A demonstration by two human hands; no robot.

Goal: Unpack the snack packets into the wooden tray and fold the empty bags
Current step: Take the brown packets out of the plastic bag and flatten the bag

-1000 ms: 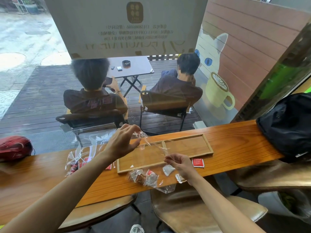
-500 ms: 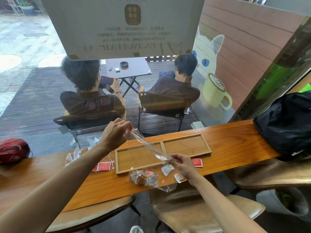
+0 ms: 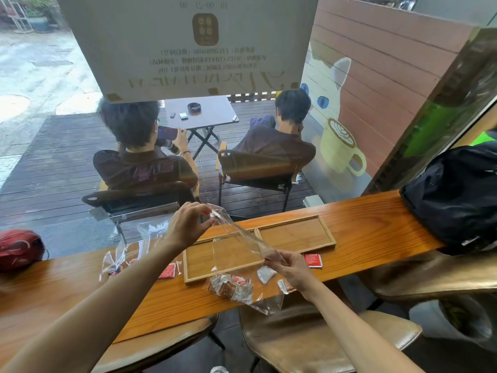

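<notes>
An empty clear bag [image 3: 236, 235] is being held stretched in the air above the left compartment of the wooden tray [image 3: 326, 232], which is lying on the table [image 3: 376, 224] with nothing seen inside either compartment. The far, upper end of the bag is being pinched between thumb and fingers [image 3: 207, 211] of the left hand [image 3: 188, 224], while the near, lower end is being gripped by the curled fingers of the right hand [image 3: 289, 266]. The long axis of the bag is thus being kept on a diagonal, running from high and far at the left hand down to low and near at the right hand, just over the tray's front rim. A fold is judged to be the step in hand, and it is expected to turn on bringing one pinched end along this axis to the other; the right hand is the nearer to the table. A second bag [image 3: 236, 288], still holding snack packets, is lying at the table's front edge just beside the right hand, partly overhanging it. Loose red packets [image 3: 313, 260] are lying beside the tray rather than in it, and more clear bags [image 3: 126, 254] are lying to the left.
</notes>
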